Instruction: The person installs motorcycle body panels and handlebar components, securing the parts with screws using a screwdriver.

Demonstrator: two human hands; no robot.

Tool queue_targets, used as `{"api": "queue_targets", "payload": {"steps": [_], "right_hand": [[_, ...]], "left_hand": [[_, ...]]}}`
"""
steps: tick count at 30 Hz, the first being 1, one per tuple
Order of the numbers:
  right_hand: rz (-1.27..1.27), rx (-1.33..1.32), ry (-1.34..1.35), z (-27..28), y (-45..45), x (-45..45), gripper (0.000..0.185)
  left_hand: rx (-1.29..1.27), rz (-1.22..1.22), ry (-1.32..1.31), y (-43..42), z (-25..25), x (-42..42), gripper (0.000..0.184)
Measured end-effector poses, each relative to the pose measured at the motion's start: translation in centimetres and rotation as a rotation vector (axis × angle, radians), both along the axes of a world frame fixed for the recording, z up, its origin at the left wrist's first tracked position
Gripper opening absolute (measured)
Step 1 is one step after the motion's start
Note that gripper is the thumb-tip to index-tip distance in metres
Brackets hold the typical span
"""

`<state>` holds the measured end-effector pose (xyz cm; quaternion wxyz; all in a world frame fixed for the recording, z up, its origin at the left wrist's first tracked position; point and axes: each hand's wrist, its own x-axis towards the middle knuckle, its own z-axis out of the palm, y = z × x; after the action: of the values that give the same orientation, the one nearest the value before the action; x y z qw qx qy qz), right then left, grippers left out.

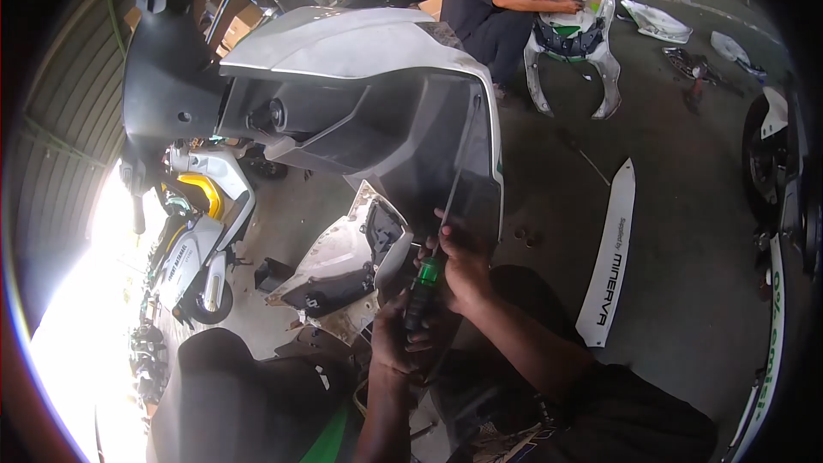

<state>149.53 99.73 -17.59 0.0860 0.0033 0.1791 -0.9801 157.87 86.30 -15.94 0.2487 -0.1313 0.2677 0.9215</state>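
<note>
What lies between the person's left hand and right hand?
The head view shows a green-and-black screwdriver handle between the left hand and the right hand.

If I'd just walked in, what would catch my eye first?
Probably the big white scooter panel filling the upper middle. Below it, the left hand grips a screwdriver, with the right hand at its upper part. A white strip lettered MINERVA lies on the floor at right.
</note>
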Motion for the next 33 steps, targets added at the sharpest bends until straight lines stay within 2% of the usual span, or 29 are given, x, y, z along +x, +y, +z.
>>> {"api": "queue_targets", "payload": {"steps": [2, 3, 4, 5, 8, 9, 12, 13, 15, 16, 18, 20, 22, 23, 24, 27, 28, 29, 30, 32, 33], "right_hand": [[0.077, 0.089, -0.129, 0.8, 0.0, 0.8, 0.038], [0.037, 0.141, -0.090, 1.0, -0.7, 1.4, 0.039], [-0.004, 0.193, -0.048, 1.0, -1.3, 2.2, 0.041], [0.111, 0.215, -0.061, 1.6, -0.9, 3.3, 0.045], [0.100, 0.179, -0.114, 2.1, -1.4, 3.8, 0.047], [0.120, 0.188, -0.125, 2.3, -1.5, 3.5, 0.051], [0.079, 0.159, -0.144, 3.9, -1.5, 3.0, 0.047], [0.082, 0.156, -0.147, 3.6, -1.1, 2.5, 0.047], [0.551, -0.405, 0.054, 1.9, 0.1, 1.5, 0.042], [0.557, -0.399, 0.048, 1.3, 0.3, 1.1, 0.042], [0.595, -0.399, 0.140, 0.5, 0.2, 0.7, 0.042], [0.575, -0.374, 0.047, 1.1, 0.0, 1.2, 0.040], [0.273, 0.015, -0.349, 2.7, -0.4, 2.0, 0.038], [0.154, 0.039, -0.289, 3.5, -0.2, 2.4, 0.036], [0.159, 0.049, -0.290, 3.2, -0.5, 2.1, 0.036], [0.257, 0.038, -0.199, 0.4, -1.5, -0.5, 0.031], [0.515, -0.261, 0.075, -1.4, -1.1, -2.0, 0.031], [0.766, -0.564, 0.355, -1.6, -0.8, -2.6, 0.031], [0.773, -0.563, 0.355, -1.9, -1.0, -2.4, 0.031], [0.619, -0.333, -0.015, 0.2, -0.2, -1.2, 0.034], [0.440, -0.087, -0.289, 2.0, -0.5, -0.2, 0.033]], "left_hand": [[0.031, -0.084, 0.120, -0.5, 0.1, 0.3, 0.032], [0.025, -0.092, 0.119, -0.1, -0.2, 0.4, 0.032], [-0.439, 0.154, 0.173, 0.7, -0.6, 0.5, 0.033], [-0.897, 0.406, 0.226, 1.3, -0.7, 0.3, 0.034], [-0.999, 0.412, 0.215, 2.8, 1.2, 1.0, 0.039], [-1.149, 0.353, 0.307, 3.1, 1.7, 1.1, 0.044], [-1.034, 0.469, 0.269, 2.5, 1.7, 2.3, 0.041], [-1.119, 0.435, 0.185, 4.1, 4.3, 3.0, 0.040], [-1.183, 0.341, 0.159, 3.7, 5.0, 4.2, 0.040], [-1.240, 0.245, 0.136, 3.6, 5.2, 4.7, 0.043], [-1.222, 0.295, 0.144, 4.3, 4.8, 4.7, 0.035], [-1.522, 0.289, 0.461, 4.4, 3.9, 4.3, 0.026], [-1.538, 0.323, 0.390, 4.6, 4.1, 4.3, 0.020], [-1.641, 0.340, 0.403, 4.6, 4.2, 4.2, 0.019], [-1.743, 0.357, 0.413, 4.7, 4.1, 4.3, 0.018], [-1.597, 0.440, 0.491, 3.1, 1.7, 4.7, 0.018], [-1.594, 0.448, 0.486, 3.4, 1.8, 4.7, 0.018], [-1.477, 0.456, 0.429, 3.9, 2.2, 4.4, 0.021], [-1.361, 0.461, 0.374, 4.1, 2.5, 4.1, 0.024], [-1.398, 0.473, 0.368, 3.8, 2.3, 3.7, 0.027], [-1.436, 0.474, 0.354, 3.8, 2.1, 3.8, 0.031]]}}
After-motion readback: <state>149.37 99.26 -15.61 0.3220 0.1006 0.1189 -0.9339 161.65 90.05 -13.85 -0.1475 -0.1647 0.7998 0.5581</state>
